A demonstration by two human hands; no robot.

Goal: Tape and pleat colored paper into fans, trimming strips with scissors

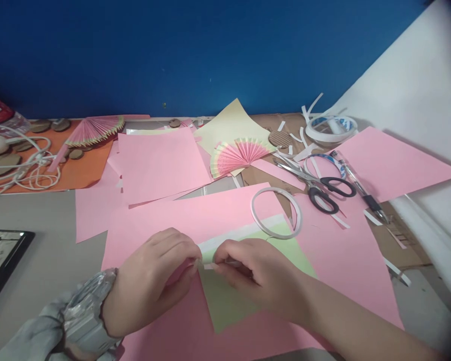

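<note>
Container of clear plastic with a red band is cut off at the far left; what is held in it cannot be told. Grey table is mostly covered by paper, backed by a blue wall and bounded on the right by a white panel. On a large pink sheet a light green paper is laid, its far edge bordered by a white band. At its left edge a small white strip is pinched between thumb and finger of the left hand and of the right hand, both nearly closed. Across the green paper's far edge a thin tape ring is rested. Beyond it, scissors are left with blades slightly parted, near a pen and a pleated pink fan. Blue-and-white print is shown inside a tape roll, but neither it nor the red band's pale patch can be read.
</note>
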